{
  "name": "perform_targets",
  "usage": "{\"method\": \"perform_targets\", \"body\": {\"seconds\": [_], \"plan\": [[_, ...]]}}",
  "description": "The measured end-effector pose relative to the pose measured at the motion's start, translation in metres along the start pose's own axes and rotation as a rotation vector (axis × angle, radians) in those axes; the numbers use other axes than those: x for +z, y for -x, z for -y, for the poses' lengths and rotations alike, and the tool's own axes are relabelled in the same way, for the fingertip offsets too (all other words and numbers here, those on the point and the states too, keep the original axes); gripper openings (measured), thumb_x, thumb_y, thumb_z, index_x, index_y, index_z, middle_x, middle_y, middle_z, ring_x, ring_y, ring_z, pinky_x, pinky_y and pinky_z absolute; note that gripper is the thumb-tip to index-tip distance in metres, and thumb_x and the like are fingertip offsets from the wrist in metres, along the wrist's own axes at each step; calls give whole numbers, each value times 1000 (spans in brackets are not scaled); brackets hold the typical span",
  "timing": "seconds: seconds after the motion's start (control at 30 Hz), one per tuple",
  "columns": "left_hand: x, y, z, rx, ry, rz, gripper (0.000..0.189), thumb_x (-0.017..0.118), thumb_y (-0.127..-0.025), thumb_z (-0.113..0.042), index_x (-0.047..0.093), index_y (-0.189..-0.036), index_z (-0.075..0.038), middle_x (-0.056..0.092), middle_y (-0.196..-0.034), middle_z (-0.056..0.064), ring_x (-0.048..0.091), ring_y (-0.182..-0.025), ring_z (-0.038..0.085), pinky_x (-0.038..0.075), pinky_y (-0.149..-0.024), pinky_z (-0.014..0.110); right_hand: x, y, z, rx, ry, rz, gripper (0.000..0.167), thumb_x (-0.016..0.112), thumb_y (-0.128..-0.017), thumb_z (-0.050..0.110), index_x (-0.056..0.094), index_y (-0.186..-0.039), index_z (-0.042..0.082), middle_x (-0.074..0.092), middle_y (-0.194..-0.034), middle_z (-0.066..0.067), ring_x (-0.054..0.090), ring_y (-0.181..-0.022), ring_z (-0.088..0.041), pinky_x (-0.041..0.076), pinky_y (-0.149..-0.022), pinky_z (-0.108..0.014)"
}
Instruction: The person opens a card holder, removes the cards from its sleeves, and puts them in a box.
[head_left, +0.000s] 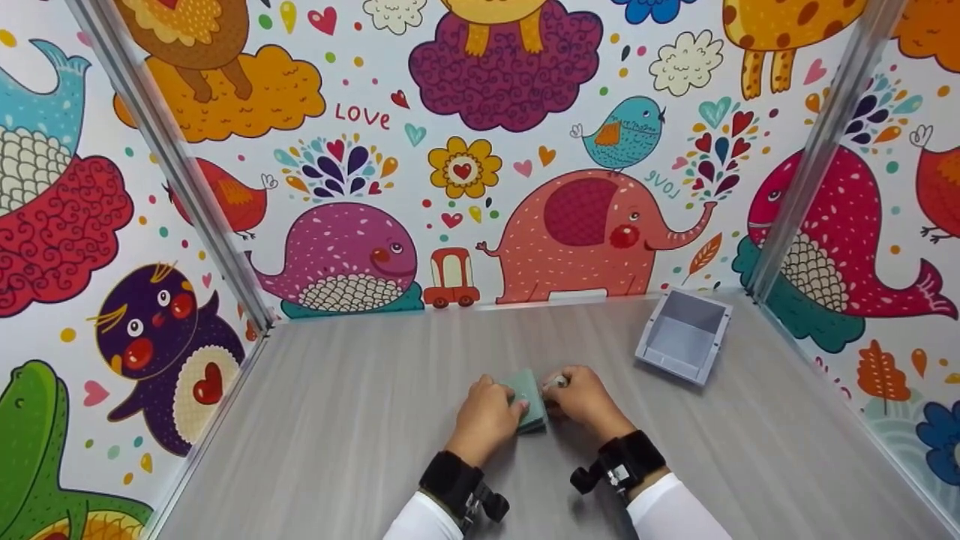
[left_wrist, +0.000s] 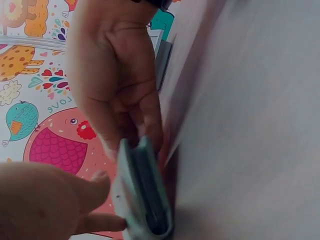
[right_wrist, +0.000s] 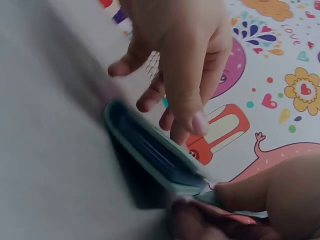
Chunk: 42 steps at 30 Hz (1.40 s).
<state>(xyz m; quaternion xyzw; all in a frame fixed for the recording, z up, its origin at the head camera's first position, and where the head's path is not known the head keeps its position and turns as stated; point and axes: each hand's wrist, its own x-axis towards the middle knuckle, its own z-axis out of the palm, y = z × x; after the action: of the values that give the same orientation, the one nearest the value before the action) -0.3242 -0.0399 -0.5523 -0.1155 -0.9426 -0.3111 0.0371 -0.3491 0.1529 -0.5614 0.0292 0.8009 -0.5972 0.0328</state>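
Note:
A pale green wallet point(head_left: 529, 401) stands on its edge on the table between both hands, its folded covers parted a little so that the dark inside shows. In the right wrist view, thumb and finger of my right hand point(head_left: 592, 401) pinch the near end of the wallet point(right_wrist: 137, 156). Something small and whitish shows at those fingertips in the head view; its kind cannot be told. My left hand point(head_left: 484, 416) is at the wallet's left side, fingers loosely spread. A fingertip of it touches the cover in the left wrist view.
An open grey plastic box point(head_left: 684, 337) sits at the table's back right. Printed cartoon walls point(head_left: 465, 210) with metal posts enclose the wood-grain table point(head_left: 360, 405) at the back and sides. Each wrist wears a black strap point(head_left: 630, 459) with a camera mount.

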Motion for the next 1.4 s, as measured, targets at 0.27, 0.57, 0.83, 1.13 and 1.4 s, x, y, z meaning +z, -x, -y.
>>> {"method": "perform_targets", "body": {"seconds": [0.27, 0.57, 0.83, 1.13, 1.4], "plan": [[-9, -6, -1, -17, 118, -45, 37, 78, -108, -30, 83, -127, 2, 83, -122, 19, 79, -115, 34, 63, -102, 54, 3, -4, 5, -20, -168, 8, 8, 70, -105, -4, 73, -111, -9, 76, -100, -11, 77, -83, -16, 66, -75, -34], [-22, -5, 0, -76, 141, -75, 42, 69, -98, -10, 78, -138, -2, 82, -129, 18, 78, -121, 36, 62, -105, 56, 7, -2, 2, -3, -226, 14, 7, 62, -108, -8, 67, -104, -4, 70, -100, -10, 73, -82, -16, 65, -73, -32], [-21, -6, 1, -118, 133, -58, 28, 80, -106, -30, 85, -115, -4, 83, -118, 14, 78, -109, 29, 64, -98, 52, 5, -3, 2, -21, -262, 67, 7, 60, -109, -7, 64, -113, -11, 74, -105, -15, 80, -89, -19, 68, -78, -32], [-23, -6, 3, -211, 121, -18, 48, 87, -99, -44, 83, -122, -2, 82, -116, 11, 71, -91, 20, 65, -86, 45, 5, -3, 4, -38, -239, 106, 8, 61, -110, -6, 64, -115, -10, 74, -107, -16, 81, -92, -21, 68, -80, -33], [-26, -3, 7, -215, 40, -34, 55, 82, -96, -24, 72, -142, 5, 79, -131, 20, 73, -106, 28, 62, -101, 53, 1, -2, 3, -33, -219, 68, 5, 61, -110, -4, 67, -110, -5, 75, -104, -16, 80, -87, -21, 68, -77, -35]]}}
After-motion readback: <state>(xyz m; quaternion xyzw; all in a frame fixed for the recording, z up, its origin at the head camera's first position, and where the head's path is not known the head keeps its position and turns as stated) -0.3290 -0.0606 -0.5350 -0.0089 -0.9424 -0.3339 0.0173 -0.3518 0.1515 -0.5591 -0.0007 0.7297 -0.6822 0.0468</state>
